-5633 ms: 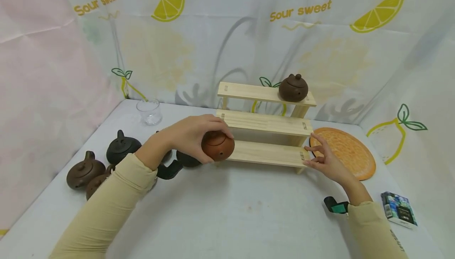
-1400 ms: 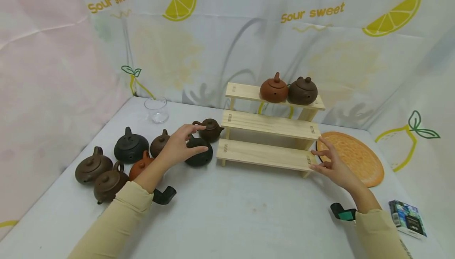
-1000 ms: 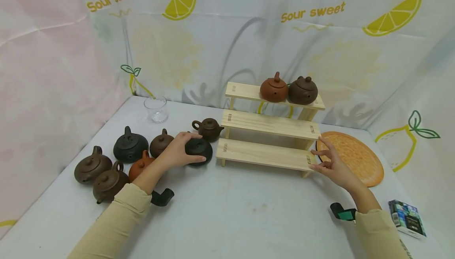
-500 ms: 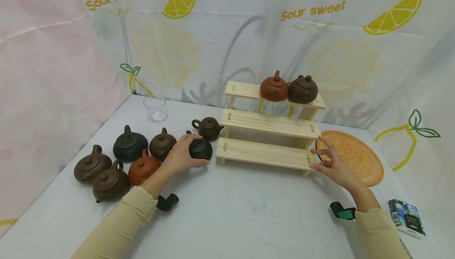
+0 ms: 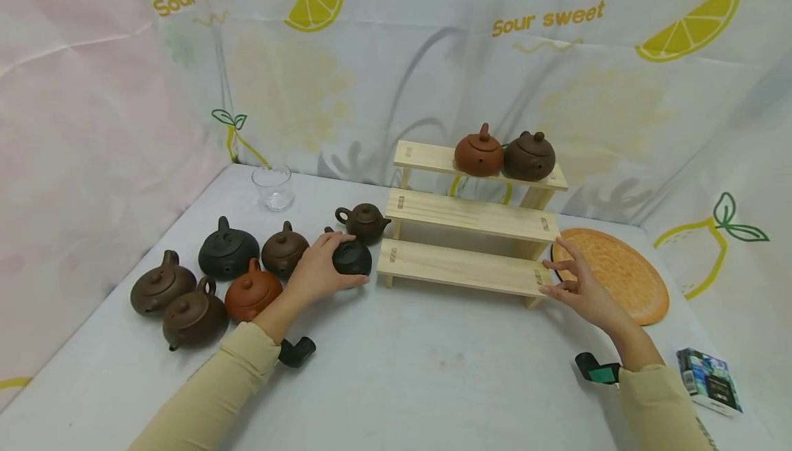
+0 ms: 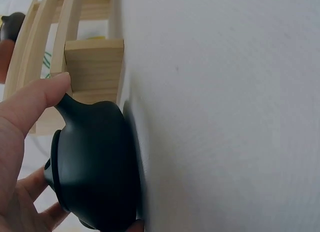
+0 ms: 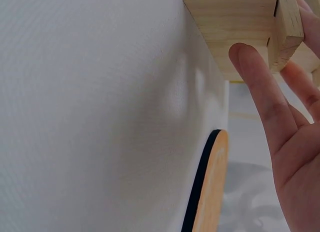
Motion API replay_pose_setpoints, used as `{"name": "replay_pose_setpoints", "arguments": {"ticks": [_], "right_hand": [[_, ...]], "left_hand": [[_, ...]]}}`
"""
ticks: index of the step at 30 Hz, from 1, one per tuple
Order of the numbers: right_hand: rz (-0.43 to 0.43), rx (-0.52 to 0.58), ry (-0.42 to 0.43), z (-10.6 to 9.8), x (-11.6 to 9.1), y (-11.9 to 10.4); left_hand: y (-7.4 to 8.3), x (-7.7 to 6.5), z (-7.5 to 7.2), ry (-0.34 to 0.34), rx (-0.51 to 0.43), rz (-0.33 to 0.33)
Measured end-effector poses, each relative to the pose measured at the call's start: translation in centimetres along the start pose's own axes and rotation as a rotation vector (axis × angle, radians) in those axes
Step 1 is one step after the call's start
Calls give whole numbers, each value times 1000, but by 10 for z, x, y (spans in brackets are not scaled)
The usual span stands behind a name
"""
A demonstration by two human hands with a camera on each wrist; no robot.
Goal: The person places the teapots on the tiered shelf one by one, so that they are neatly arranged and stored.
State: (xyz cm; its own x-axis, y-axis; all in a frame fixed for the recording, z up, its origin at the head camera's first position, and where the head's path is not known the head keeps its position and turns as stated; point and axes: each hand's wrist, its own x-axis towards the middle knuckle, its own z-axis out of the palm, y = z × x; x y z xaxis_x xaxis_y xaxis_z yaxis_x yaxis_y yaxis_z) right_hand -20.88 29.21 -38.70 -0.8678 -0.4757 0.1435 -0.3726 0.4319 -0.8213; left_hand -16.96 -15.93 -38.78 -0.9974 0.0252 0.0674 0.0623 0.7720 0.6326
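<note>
Black teapot [image 5: 351,258] at the tabletop [image 5: 445,382] (full contact unclear), just left of the 3-tier shelf [image 5: 460,267]. Left hand [image 5: 318,271]: grip clamped across it, presumably for security. Right hand [image 5: 584,291] — grip apart — touches the shelf's end, likely steadying it.

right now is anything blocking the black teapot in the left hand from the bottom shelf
Nothing visible stands between the black teapot in the left hand and the bottom shelf, though the shelf is raised. The small brown teapot stands behind the black one, off that path.
</note>
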Motion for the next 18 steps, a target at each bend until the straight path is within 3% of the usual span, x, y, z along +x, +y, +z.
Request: {"name": "replay_pose_setpoints", "arguments": {"ticks": [9,18], "right_hand": [[-4,-14,7,0,0,-2],[18,-16,3,0,0,-2]], "left_hand": [[5,3,9,1,-50,-154],[4,4,7,-18,-65,-138]]}}
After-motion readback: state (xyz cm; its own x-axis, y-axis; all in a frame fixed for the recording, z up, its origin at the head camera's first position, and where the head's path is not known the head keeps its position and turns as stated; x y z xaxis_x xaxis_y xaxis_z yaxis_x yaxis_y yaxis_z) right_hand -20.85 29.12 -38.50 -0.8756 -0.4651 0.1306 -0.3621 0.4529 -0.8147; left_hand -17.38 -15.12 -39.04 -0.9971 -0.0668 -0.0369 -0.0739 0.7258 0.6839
